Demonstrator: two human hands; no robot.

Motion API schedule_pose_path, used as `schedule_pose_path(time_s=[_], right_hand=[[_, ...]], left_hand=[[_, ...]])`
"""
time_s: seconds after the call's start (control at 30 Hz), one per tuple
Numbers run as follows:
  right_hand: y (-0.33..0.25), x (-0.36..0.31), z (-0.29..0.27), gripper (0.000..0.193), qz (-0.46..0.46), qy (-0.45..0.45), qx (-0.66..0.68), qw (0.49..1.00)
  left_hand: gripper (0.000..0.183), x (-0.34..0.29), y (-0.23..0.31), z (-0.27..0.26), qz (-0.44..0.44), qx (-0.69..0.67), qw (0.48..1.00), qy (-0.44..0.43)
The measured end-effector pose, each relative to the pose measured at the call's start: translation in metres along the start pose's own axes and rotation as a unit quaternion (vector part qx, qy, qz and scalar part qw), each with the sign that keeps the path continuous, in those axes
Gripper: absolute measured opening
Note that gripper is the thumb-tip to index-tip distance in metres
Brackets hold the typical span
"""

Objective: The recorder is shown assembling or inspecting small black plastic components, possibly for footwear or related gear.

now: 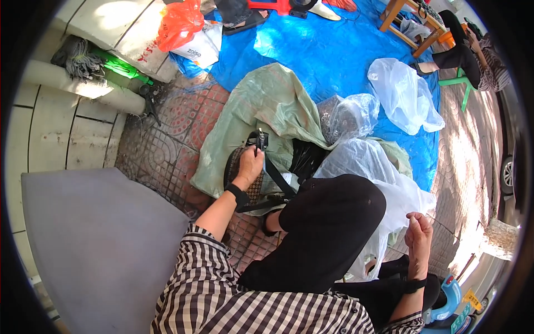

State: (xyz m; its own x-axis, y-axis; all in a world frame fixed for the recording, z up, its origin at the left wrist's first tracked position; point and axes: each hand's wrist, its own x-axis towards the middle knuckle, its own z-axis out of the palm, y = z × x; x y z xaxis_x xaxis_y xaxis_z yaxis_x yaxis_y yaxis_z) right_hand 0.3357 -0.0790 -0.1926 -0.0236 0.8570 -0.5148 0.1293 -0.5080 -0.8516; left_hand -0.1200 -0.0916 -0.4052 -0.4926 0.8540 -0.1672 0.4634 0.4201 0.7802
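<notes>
My left hand (251, 162) is closed around a small black object (260, 139) with a pale metal tip; its exact kind is unclear. Beneath that hand lies a brown patterned bag-like item (255, 192), with a black strap (278, 177) running from it toward my knee. Both rest on a spread pale-green sack (267, 94). Out to the right, above my lap, my right hand (418, 232) is raised with thumb and fingers pinched together. Whatever may be between those fingertips is too small to see.
A translucent plastic bag (367, 161) lies beside my knee, and another (397, 94) is farther off on the blue tarp (311, 50). A grey panel (100, 239) stands at left. Near a wooden stool (409, 25), another person sits at the upper right.
</notes>
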Motion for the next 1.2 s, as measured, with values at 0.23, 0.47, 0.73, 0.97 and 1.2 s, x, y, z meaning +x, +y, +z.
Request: schedule_pose_path(time_s=[0.23,0.47,0.73,0.97,1.2], right_hand=[[-0.003,-0.004,0.009,0.014,-0.006,-0.017,0.016,1.0],[0.005,-0.004,-0.007,0.013,-0.018,0.003,0.004,1.0],[-0.002,-0.005,0.01,0.014,-0.013,-0.036,0.011,0.999],[0.005,-0.001,-0.003,0.013,-0.012,-0.016,0.019,1.0],[0.01,0.004,-0.01,0.014,-0.01,0.0,0.005,1.0]], left_hand=[[0.016,0.014,-0.034,-0.021,0.063,0.155,0.984,0.066],[0.011,-0.028,0.034,0.042,0.127,0.192,0.973,-0.031],[0.018,0.0,0.046,0.015,0.214,0.119,0.966,-0.083],[0.018,-0.022,0.026,0.095,0.094,0.13,0.984,-0.083],[0.017,0.001,-0.041,0.006,-0.001,0.142,0.972,0.187]])
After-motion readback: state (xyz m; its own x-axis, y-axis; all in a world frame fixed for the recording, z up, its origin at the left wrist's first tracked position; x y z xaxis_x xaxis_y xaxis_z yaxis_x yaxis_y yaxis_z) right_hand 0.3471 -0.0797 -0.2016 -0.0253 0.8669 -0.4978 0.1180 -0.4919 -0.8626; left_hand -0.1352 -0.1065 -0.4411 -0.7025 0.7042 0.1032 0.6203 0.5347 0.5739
